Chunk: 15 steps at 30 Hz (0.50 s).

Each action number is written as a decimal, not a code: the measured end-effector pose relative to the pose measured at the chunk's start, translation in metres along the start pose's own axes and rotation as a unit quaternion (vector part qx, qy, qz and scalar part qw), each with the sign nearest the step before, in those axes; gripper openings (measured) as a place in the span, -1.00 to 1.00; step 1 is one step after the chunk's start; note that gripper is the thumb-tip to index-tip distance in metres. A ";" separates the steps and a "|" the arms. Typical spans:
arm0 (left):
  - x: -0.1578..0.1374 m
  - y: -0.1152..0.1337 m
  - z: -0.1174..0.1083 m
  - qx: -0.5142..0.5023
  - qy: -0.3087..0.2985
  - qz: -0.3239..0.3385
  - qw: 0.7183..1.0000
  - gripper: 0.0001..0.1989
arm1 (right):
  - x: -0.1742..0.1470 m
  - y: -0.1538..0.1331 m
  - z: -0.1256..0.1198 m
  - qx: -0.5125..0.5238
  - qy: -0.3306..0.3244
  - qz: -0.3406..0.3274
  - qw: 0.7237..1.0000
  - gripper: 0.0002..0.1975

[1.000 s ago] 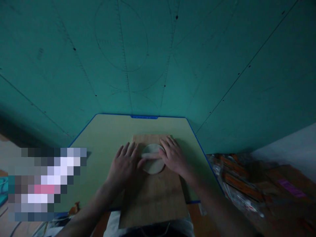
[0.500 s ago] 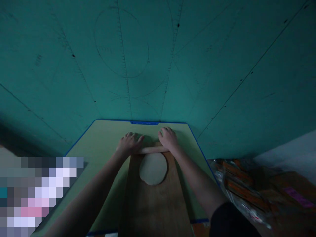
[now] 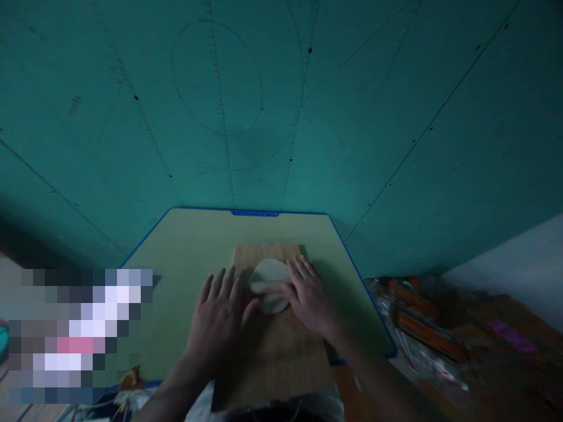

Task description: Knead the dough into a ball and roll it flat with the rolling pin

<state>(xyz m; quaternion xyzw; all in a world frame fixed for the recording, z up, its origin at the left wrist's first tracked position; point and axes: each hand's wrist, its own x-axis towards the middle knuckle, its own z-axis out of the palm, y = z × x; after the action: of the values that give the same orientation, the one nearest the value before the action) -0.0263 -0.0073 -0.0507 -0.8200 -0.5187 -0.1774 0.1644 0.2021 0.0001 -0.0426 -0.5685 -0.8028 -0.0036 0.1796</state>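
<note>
A round, flat sheet of dough (image 3: 269, 270) lies on a wooden board (image 3: 281, 375). Across it runs a pale rolling pin (image 3: 269, 288), its middle showing and both ends hidden under my hands. My left hand (image 3: 220, 308) is palm down over the pin's left end, fingers stretched forward and apart, thumb beside the dough. On the other end, my right hand (image 3: 310, 293) also lies palm down, with fingers extended and thumb near the pin. Neither hand is wrapped round it.
Beneath the board is a pale table (image 3: 180, 246) with a blue edge, against a green wall (image 3: 352, 117) marked with lines. Plastic-wrapped orange items (image 3: 431, 334) and a cardboard box (image 3: 505, 316) stand at the right. Pixelation hides part of the left side.
Both hands and the rolling pin have come back toward me, from the dough's far edge onto the dough. The fingers now look straighter. The view has shifted slightly.
</note>
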 end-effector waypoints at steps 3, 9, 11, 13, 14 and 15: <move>-0.031 0.009 -0.013 0.005 0.033 0.028 0.999 -0.38 | -0.035 -0.007 -0.004 0.006 0.018 -0.014 1.000 -0.40; -0.034 0.006 -0.021 0.023 0.041 0.099 0.994 -0.35 | -0.041 -0.007 -0.012 0.003 -0.033 -0.011 0.999 -0.35; -0.014 -0.004 -0.013 0.022 0.030 0.115 0.993 -0.30 | -0.017 -0.003 -0.009 -0.003 -0.048 0.000 0.999 -0.32; 0.011 -0.016 0.000 0.013 0.004 0.126 0.992 -0.24 | 0.013 0.003 -0.002 -0.010 -0.049 0.030 0.998 -0.30; 0.025 -0.022 0.007 0.002 -0.016 0.123 0.992 -0.22 | 0.029 0.007 0.003 -0.012 -0.048 0.046 0.998 -0.32; 0.039 -0.028 0.014 -0.012 -0.046 0.110 0.993 -0.23 | 0.045 0.011 0.007 -0.011 -0.049 0.060 0.997 -0.33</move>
<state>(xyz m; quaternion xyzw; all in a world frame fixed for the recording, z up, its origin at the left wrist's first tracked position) -0.0345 0.0418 -0.0430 -0.8813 -0.4301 -0.1268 0.1494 0.1969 0.0466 -0.0380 -0.6175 -0.7747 0.0261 0.1337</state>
